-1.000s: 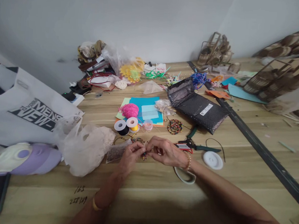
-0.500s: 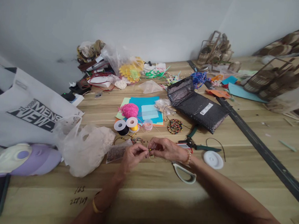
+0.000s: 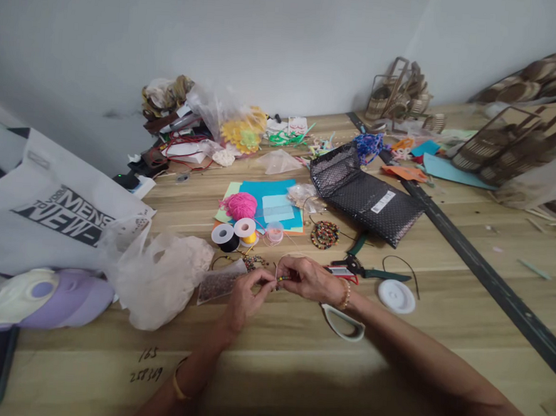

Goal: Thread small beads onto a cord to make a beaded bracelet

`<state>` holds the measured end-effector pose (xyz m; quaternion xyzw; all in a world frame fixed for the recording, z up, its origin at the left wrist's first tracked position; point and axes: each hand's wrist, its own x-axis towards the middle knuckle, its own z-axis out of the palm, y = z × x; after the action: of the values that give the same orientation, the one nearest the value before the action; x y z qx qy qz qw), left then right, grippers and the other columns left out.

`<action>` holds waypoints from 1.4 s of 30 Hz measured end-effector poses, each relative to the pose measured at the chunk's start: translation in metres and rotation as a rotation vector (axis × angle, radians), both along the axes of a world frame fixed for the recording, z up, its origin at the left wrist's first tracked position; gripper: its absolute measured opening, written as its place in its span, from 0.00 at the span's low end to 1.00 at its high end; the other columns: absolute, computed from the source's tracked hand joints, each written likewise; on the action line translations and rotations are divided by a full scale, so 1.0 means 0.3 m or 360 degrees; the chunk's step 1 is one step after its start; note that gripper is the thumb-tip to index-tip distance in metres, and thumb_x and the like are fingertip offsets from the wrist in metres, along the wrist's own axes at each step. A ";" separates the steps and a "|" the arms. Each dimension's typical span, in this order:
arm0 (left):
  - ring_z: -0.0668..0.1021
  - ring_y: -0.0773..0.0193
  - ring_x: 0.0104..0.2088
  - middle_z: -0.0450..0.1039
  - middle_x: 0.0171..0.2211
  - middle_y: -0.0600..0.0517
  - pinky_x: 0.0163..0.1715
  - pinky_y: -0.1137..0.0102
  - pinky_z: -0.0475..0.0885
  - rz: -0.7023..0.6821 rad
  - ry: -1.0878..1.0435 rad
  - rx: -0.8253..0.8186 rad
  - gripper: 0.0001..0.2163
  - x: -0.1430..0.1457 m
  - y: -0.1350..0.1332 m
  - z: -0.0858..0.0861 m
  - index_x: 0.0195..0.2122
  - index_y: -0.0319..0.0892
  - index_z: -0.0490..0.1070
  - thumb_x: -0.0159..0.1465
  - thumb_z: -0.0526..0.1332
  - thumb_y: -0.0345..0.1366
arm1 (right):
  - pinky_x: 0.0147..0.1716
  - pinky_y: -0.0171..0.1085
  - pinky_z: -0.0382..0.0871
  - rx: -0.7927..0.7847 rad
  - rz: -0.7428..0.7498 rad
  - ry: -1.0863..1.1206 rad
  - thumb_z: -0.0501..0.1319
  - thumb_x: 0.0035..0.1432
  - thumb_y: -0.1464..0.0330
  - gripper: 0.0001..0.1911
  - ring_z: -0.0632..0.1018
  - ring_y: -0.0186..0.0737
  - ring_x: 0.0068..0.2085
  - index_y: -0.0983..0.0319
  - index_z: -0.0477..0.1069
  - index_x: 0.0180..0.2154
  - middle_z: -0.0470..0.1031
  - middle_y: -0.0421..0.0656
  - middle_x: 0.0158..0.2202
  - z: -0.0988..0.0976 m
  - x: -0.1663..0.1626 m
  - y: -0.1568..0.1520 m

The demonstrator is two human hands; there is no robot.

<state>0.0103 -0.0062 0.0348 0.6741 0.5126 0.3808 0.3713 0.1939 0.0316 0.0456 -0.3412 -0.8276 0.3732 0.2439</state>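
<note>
My left hand (image 3: 245,295) and my right hand (image 3: 309,279) meet over the wooden table (image 3: 269,352), fingertips pinched together. Between them runs a thin pale cord (image 3: 285,259) with a few small coloured beads (image 3: 279,278) on it; the cord loops up behind the fingers. A small clear bag of brown beads (image 3: 219,283) lies just left of my left hand. Loose beads (image 3: 255,259) lie beyond my fingers. White-handled scissors (image 3: 343,322) lie under my right wrist.
Thread spools (image 3: 233,233), pink yarn (image 3: 242,204), blue paper sheets (image 3: 271,202), a beaded disc (image 3: 325,235), pliers (image 3: 357,265), a white lid (image 3: 396,296) and a black mailer bag (image 3: 368,198) lie beyond. A plastic bag (image 3: 161,276) and a printed tote (image 3: 47,209) sit at left. Woven baskets (image 3: 508,147) crowd the right.
My hands have shifted slightly away from me and apart, drawing the cord out between them. The scissors handle now shows more fully under my right wrist.
</note>
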 end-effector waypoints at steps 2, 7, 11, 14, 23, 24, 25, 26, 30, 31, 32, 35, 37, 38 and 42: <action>0.74 0.63 0.26 0.75 0.23 0.52 0.32 0.71 0.67 0.0002 -0.0028 -0.0029 0.04 -0.001 0.001 -0.002 0.24 0.43 0.73 0.55 0.63 0.32 | 0.27 0.29 0.57 0.0118 -0.0029 -0.0050 0.62 0.55 0.71 0.03 0.67 0.31 0.27 0.64 0.69 0.32 0.69 0.38 0.26 -0.007 -0.004 -0.005; 0.73 0.64 0.26 0.73 0.22 0.53 0.31 0.71 0.65 0.0026 -0.0010 0.0013 0.04 0.002 0.001 -0.015 0.23 0.43 0.73 0.54 0.62 0.30 | 0.28 0.32 0.55 0.0423 -0.0082 -0.0293 0.59 0.56 0.71 0.04 0.70 0.35 0.30 0.63 0.69 0.36 0.72 0.43 0.30 -0.019 -0.016 -0.029; 0.72 0.64 0.25 0.73 0.21 0.53 0.31 0.72 0.66 0.0057 -0.0025 0.0038 0.04 0.008 -0.002 -0.022 0.23 0.44 0.73 0.53 0.62 0.29 | 0.26 0.32 0.53 0.0337 -0.0131 -0.0355 0.58 0.56 0.72 0.06 0.70 0.35 0.27 0.63 0.71 0.37 0.74 0.43 0.28 -0.015 -0.022 -0.039; 0.73 0.64 0.26 0.73 0.22 0.53 0.32 0.71 0.66 0.0066 -0.0024 0.0048 0.04 0.011 -0.003 -0.021 0.22 0.43 0.72 0.53 0.62 0.29 | 0.24 0.30 0.54 0.0116 -0.0086 -0.0255 0.58 0.55 0.74 0.06 0.67 0.32 0.24 0.64 0.73 0.34 0.72 0.40 0.24 -0.013 -0.022 -0.030; 0.75 0.61 0.31 0.76 0.27 0.50 0.36 0.69 0.69 0.0095 -0.0180 0.0065 0.04 0.016 -0.003 0.003 0.22 0.44 0.72 0.53 0.63 0.31 | 0.23 0.28 0.61 -0.0518 -0.0012 0.0314 0.54 0.58 0.72 0.10 0.71 0.30 0.24 0.68 0.73 0.37 0.72 0.40 0.26 -0.008 -0.015 -0.002; 0.76 0.61 0.31 0.76 0.27 0.50 0.37 0.69 0.69 0.0100 -0.0198 0.0062 0.04 0.017 -0.003 0.006 0.22 0.44 0.73 0.53 0.63 0.31 | 0.23 0.28 0.62 -0.0530 -0.0043 0.0329 0.54 0.59 0.71 0.10 0.71 0.30 0.23 0.68 0.73 0.37 0.72 0.39 0.25 -0.008 -0.015 -0.001; 0.76 0.61 0.31 0.76 0.27 0.50 0.37 0.69 0.69 0.0100 -0.0207 0.0061 0.04 0.017 -0.003 0.008 0.22 0.44 0.73 0.53 0.63 0.31 | 0.23 0.28 0.62 -0.0513 -0.0072 0.0323 0.54 0.59 0.71 0.10 0.71 0.30 0.23 0.67 0.73 0.37 0.72 0.39 0.24 -0.008 -0.014 0.000; 0.76 0.60 0.31 0.76 0.27 0.50 0.37 0.69 0.69 0.0098 -0.0209 0.0066 0.04 0.016 -0.003 0.009 0.22 0.44 0.73 0.53 0.63 0.31 | 0.23 0.28 0.63 -0.0475 -0.0087 0.0302 0.55 0.60 0.71 0.10 0.71 0.30 0.22 0.67 0.73 0.36 0.72 0.39 0.24 -0.007 -0.012 0.001; 0.76 0.60 0.33 0.76 0.28 0.50 0.38 0.69 0.68 0.0092 -0.0168 0.0102 0.04 0.009 -0.001 0.004 0.23 0.44 0.73 0.55 0.63 0.32 | 0.29 0.30 0.66 -0.0233 -0.0033 0.0161 0.54 0.60 0.72 0.10 0.74 0.32 0.26 0.65 0.75 0.37 0.76 0.41 0.27 0.000 0.002 0.006; 0.76 0.60 0.33 0.76 0.28 0.50 0.39 0.68 0.68 0.0095 -0.0161 0.0104 0.04 0.006 -0.002 0.001 0.23 0.44 0.73 0.55 0.63 0.32 | 0.31 0.30 0.66 -0.0169 -0.0023 0.0132 0.55 0.60 0.73 0.10 0.75 0.33 0.28 0.65 0.75 0.38 0.77 0.42 0.29 0.003 0.006 0.007; 0.76 0.60 0.33 0.76 0.28 0.50 0.39 0.68 0.68 0.0098 -0.0164 0.0100 0.04 0.004 -0.002 -0.001 0.24 0.44 0.73 0.56 0.63 0.32 | 0.32 0.31 0.66 -0.0108 -0.0018 0.0113 0.56 0.59 0.73 0.10 0.75 0.34 0.29 0.65 0.75 0.38 0.77 0.42 0.30 0.006 0.009 0.008; 0.76 0.60 0.34 0.76 0.29 0.50 0.39 0.69 0.68 0.0097 -0.0239 0.0052 0.04 -0.002 -0.003 -0.005 0.24 0.43 0.72 0.56 0.63 0.33 | 0.32 0.31 0.65 -0.0034 -0.0027 0.0126 0.57 0.59 0.72 0.08 0.75 0.34 0.30 0.65 0.75 0.36 0.77 0.43 0.31 0.013 0.017 0.008; 0.76 0.60 0.36 0.75 0.31 0.49 0.40 0.69 0.68 0.0084 -0.0299 0.0021 0.04 -0.004 -0.003 -0.004 0.25 0.43 0.72 0.57 0.62 0.34 | 0.28 0.30 0.64 -0.0146 -0.0044 0.0196 0.57 0.60 0.69 0.09 0.74 0.33 0.28 0.66 0.74 0.35 0.76 0.42 0.28 0.017 0.018 0.006; 0.75 0.60 0.37 0.75 0.31 0.49 0.40 0.68 0.68 0.0078 -0.0314 0.0019 0.04 -0.005 -0.003 -0.003 0.26 0.43 0.72 0.57 0.62 0.34 | 0.26 0.29 0.63 -0.0254 -0.0057 0.0245 0.57 0.60 0.68 0.09 0.73 0.32 0.26 0.66 0.74 0.35 0.75 0.41 0.25 0.017 0.017 0.004; 0.75 0.60 0.37 0.74 0.32 0.49 0.41 0.68 0.68 0.0067 -0.0311 0.0059 0.05 -0.006 0.000 0.002 0.26 0.42 0.71 0.58 0.62 0.34 | 0.20 0.28 0.63 -0.0749 -0.0084 0.0491 0.56 0.61 0.62 0.13 0.74 0.32 0.22 0.66 0.69 0.36 0.72 0.39 0.23 0.005 0.002 -0.002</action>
<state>0.0084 -0.0063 0.0353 0.6295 0.4809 0.4619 0.3988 0.1946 0.0310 0.0471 -0.3491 -0.6621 0.5961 0.2906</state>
